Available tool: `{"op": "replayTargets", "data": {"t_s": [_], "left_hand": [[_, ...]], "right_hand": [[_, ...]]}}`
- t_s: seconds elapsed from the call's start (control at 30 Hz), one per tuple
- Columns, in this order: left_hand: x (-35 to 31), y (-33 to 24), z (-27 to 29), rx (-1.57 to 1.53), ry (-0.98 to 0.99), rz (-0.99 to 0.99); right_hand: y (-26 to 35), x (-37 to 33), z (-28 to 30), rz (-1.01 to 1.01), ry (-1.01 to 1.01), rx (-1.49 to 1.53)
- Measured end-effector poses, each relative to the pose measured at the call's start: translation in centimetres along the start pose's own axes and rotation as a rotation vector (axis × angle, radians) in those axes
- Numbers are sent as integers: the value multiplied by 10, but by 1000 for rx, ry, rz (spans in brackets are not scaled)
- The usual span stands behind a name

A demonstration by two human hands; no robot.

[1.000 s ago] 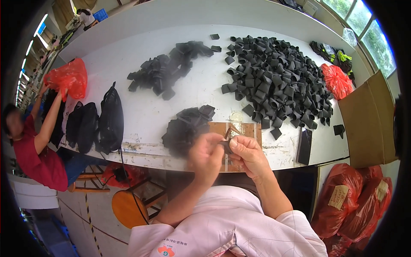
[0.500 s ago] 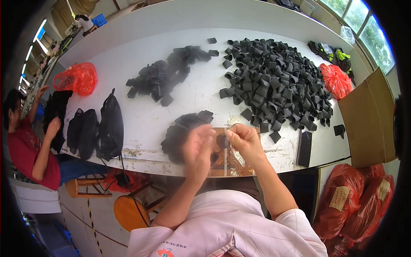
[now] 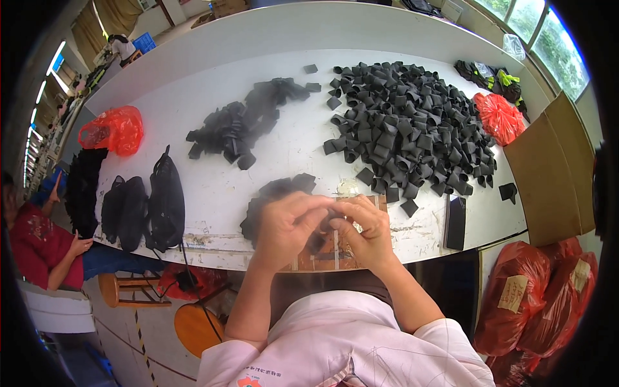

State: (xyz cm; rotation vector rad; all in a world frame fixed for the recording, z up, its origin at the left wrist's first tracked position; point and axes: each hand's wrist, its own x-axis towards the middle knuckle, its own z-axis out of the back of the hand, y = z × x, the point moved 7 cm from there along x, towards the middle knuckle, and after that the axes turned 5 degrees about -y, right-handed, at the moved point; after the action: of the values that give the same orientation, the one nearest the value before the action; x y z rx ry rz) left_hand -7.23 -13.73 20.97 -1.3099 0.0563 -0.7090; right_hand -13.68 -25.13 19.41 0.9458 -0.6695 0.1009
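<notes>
My left hand and my right hand meet at the table's front edge, fingers bent and pinched together. A small black fabric piece shows between their fingertips, mostly covered by them. Under the hands lies a brown board with strips of tape on it. Beside and partly behind my left hand is a small heap of black pieces. Beyond, to the right, spreads a large pile of black folded loops. A looser group of black pieces lies at the far left.
Black mesh bundles and a red plastic bag lie at the left. A dark rectangular case, another red bag and a cardboard sheet are at the right. A co-worker in red sits at the left, near wooden stools.
My left hand has come in against the right one, and their fingertips now meet around the black piece. The co-worker's near hand has dropped lower.
</notes>
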Motion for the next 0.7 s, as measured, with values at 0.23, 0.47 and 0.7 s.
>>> {"op": "replayTargets", "data": {"t_s": [0.23, 0.47, 0.7], "left_hand": [[-5, 15, -8, -170, -67, 19], [-25, 38, 13, -592, -457, 220], [-35, 48, 13, -553, -494, 219]], "right_hand": [[-1, 1, 6, -95, -103, 96], [22, 9, 5, 99, -142, -136], [14, 9, -3, 162, -59, -152]]}}
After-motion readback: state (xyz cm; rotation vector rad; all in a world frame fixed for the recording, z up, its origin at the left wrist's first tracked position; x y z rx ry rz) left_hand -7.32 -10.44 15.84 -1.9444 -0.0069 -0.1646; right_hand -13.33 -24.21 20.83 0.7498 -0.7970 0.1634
